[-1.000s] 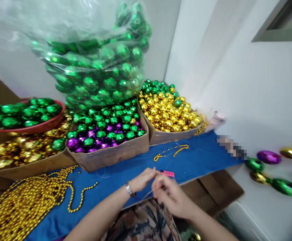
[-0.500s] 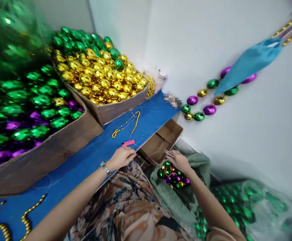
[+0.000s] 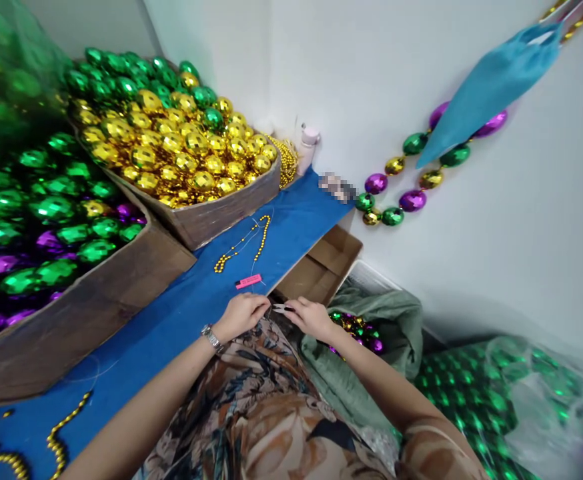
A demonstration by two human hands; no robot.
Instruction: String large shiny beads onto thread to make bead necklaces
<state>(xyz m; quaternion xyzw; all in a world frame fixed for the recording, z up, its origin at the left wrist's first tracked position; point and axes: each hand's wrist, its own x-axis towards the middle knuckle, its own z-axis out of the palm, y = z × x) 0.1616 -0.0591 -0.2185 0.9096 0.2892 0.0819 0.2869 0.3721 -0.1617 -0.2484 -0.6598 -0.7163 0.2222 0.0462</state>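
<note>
My left hand (image 3: 246, 313), with a metal watch (image 3: 212, 338) at the wrist, is closed in a pinch at the table's front edge. A thin clear thread seems to run to its fingertips, though it hardly shows there. My right hand (image 3: 311, 319) is shut on small thread snips (image 3: 282, 309), whose pale blades point at the left fingertips, close to them. Just beyond the left hand lies a pink lighter-like stick (image 3: 248, 281) with a black end. Behind that, a gold bead string (image 3: 262, 241) with loose thread lies on the blue cloth (image 3: 299, 220).
Cardboard boxes of green, purple and gold beads (image 3: 186, 147) line the table's left and back. A pink bottle (image 3: 307, 148) stands at the far corner. An open carton (image 3: 316, 270) and a green sack (image 3: 396, 313) of beads are low right. A large bead necklace (image 3: 411, 200) hangs on the wall.
My right hand has moved left with the snips, from above the sack to beside the left hand. My left hand stays pinched in place. The camera view has shifted slightly.
</note>
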